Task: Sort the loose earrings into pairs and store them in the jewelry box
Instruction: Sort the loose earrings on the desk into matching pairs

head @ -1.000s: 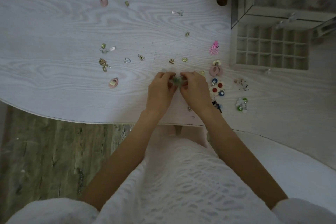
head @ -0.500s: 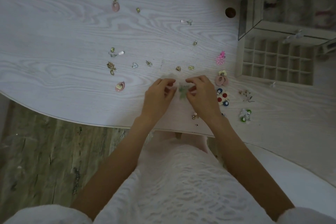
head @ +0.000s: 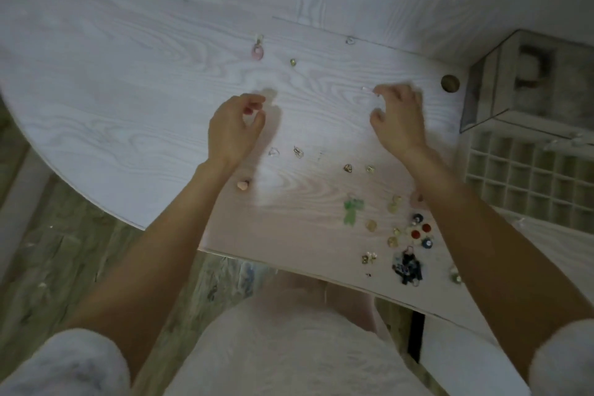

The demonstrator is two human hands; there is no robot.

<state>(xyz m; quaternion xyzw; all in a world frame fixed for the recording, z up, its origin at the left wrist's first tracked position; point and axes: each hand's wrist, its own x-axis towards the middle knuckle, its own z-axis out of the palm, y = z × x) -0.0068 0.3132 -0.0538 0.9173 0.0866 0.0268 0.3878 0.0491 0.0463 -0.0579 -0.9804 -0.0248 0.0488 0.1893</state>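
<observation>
Loose earrings lie scattered on the white wood-grain table (head: pixel 135 100). My left hand (head: pixel 236 128) hovers left of centre with fingers loosely curled, thumb and forefinger apart, nothing visible between them. My right hand (head: pixel 398 116), blurred, reaches further back; its fingertips touch a small silver earring (head: pixel 366 89), thumb apart from it. A green earring pair (head: pixel 353 210) lies on the table near me. The jewelry box (head: pixel 527 80) stands at the right, its drawer of small compartments (head: pixel 527 177) pulled out.
A pink oval earring (head: pixel 257 51), a gold stud (head: pixel 293 62) and a clear heart (head: pixel 350 40) lie at the back. Several small earrings (head: pixel 299 152) sit between my hands. Grouped earrings (head: pixel 418 231) lie by my right forearm. A cable hole (head: pixel 450 83) is beside the box.
Both hands let go of the green earrings, which now lie on the table. My left hand moved back and left, my right hand back and right toward the silver earring.
</observation>
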